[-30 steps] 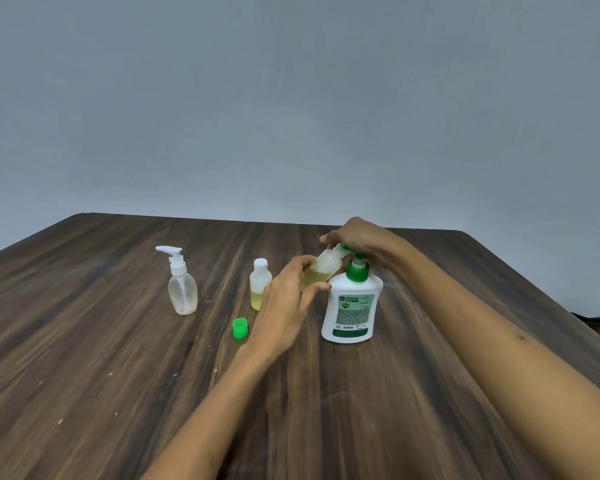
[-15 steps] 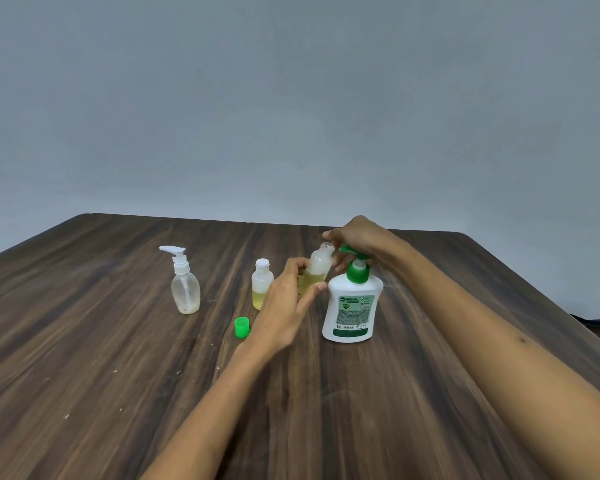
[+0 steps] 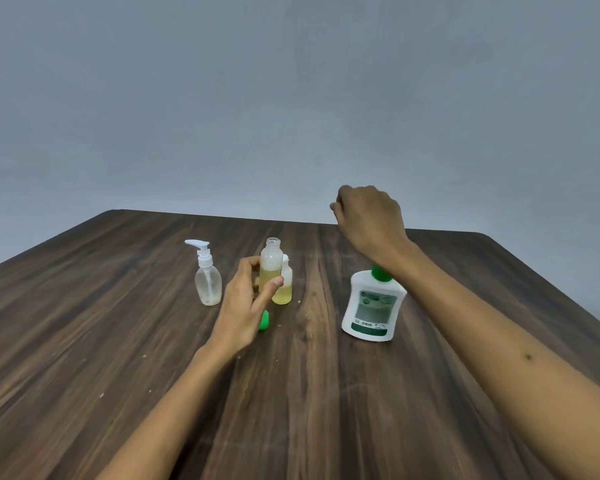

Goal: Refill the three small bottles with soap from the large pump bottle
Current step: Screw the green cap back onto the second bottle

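Observation:
My left hand pinches an uncapped small bottle, held upright and partly filled with yellow soap. Right behind it stands a capped small bottle with yellow soap. Further left is a clear small pump bottle, nearly without soap. A green cap lies on the table by my left palm. The large white pump bottle stands to the right, its green pump top mostly hidden behind my right wrist. My right hand hovers above and behind it with curled fingers, holding nothing that I can see.
A plain grey wall rises behind the dark wooden table. The table's far edge runs just behind my right hand, and its right edge slants down toward me. A few small crumbs dot the surface.
My left hand carried the uncapped bottle leftward away from the pump spout and turned it upright. My right hand let go of the pump head and rose above the large bottle.

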